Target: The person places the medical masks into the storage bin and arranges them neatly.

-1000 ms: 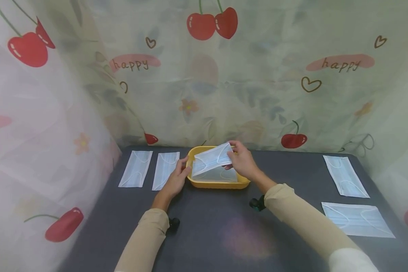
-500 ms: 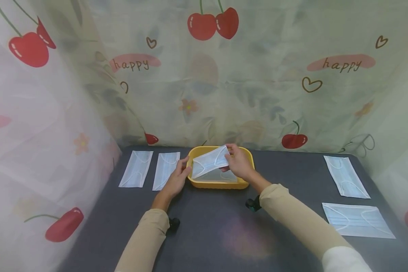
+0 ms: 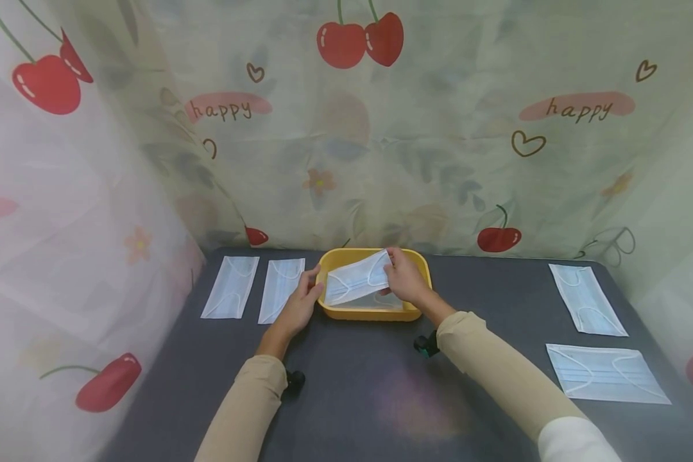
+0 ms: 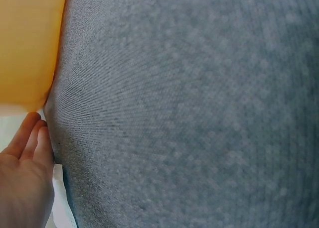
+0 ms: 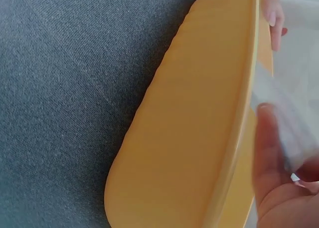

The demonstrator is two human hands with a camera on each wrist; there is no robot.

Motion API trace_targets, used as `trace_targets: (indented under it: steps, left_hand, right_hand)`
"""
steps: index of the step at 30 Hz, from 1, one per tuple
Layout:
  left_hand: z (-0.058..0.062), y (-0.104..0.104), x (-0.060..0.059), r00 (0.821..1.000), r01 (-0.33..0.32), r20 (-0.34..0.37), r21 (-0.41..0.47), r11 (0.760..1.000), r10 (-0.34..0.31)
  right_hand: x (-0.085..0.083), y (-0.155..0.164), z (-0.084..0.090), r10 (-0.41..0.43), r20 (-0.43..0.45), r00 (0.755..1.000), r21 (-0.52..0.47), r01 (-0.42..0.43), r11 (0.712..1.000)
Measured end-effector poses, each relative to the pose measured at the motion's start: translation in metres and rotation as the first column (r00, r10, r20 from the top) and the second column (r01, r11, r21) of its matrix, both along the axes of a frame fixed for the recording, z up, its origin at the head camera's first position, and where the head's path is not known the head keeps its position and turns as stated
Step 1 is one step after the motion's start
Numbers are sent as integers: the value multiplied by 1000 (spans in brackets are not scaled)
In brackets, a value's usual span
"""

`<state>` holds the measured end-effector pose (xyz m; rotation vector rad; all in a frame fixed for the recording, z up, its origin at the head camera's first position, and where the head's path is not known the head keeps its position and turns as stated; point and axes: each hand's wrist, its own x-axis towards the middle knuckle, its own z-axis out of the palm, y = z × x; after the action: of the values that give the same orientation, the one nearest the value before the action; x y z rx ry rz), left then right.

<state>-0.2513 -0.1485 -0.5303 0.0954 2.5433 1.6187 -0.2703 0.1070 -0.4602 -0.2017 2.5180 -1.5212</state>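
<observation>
A yellow plastic basket (image 3: 371, 315) stands at the table's back middle. My left hand (image 3: 297, 305) holds its left end at the rim; in the left wrist view, this hand's fingers (image 4: 31, 141) are fairly straight with their tips against the yellow wall. My right hand (image 3: 407, 279) pinches the right end of a pale blue face mask (image 3: 355, 281), which slants over the basket with its left end low inside. In the right wrist view the thumb (image 5: 267, 148) lies on the blurred mask. Under it, more pale mask material (image 3: 381, 301) shows partly in the basket.
Two face masks lie left of the basket, an outer mask (image 3: 230, 287) and an inner mask (image 3: 280, 289) beside the left hand. On the right are an upright mask (image 3: 589, 299) and a sideways mask (image 3: 606, 374). A printed curtain (image 3: 450, 160) hangs behind the dark grey table (image 3: 369, 385).
My right hand has moved slightly down and left, lowering the mask's right end toward the basket. The left hand stays at the basket's left end.
</observation>
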Motion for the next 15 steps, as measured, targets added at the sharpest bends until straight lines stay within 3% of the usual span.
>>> trace_targets:
  steps: [2,7,15]
  left_hand:
    - [0,0,0,1000,0,4,1,1000,0]
    - [0,0,-1,1000,-1,12,5,1000,1]
    - [0,0,-1,1000,-1,7,2,1000,1]
  right_hand:
    - [0,0,1,14,-12,1000,96,-13,995]
    - [0,0,3,53,4,999,304,-52,951]
    - [-3,1,1,106,36,994,384,-112,917]
